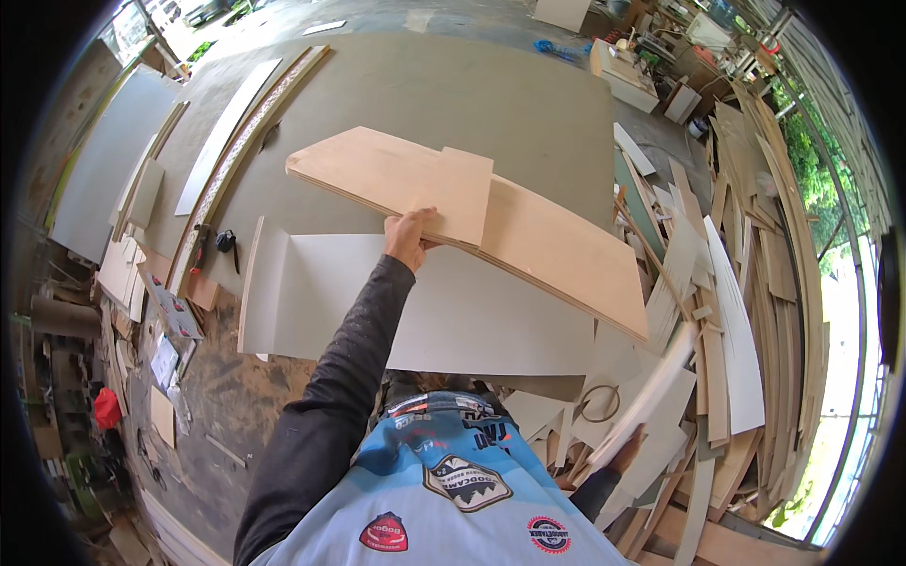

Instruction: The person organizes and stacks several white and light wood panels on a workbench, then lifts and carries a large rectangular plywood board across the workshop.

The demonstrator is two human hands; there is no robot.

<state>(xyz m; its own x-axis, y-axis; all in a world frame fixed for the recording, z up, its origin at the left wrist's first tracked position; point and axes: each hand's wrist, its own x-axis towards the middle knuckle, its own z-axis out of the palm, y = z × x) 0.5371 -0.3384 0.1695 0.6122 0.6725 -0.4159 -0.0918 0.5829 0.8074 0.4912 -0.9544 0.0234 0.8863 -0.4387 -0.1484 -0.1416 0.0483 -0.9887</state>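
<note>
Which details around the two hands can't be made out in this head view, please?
Head view: some fingertips of the left hand, hidden beneath the plywood pieces it grips.
Head view: much of the right hand, hidden by the pale board.
Head view: the pale board's upper end, blurred, perhaps by motion.
Head view: part of the white panel, covered by the left sleeve.

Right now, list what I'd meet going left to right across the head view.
Red item, red-handled tool, left hand, blue bundle, right hand, curved white sheet.
</note>
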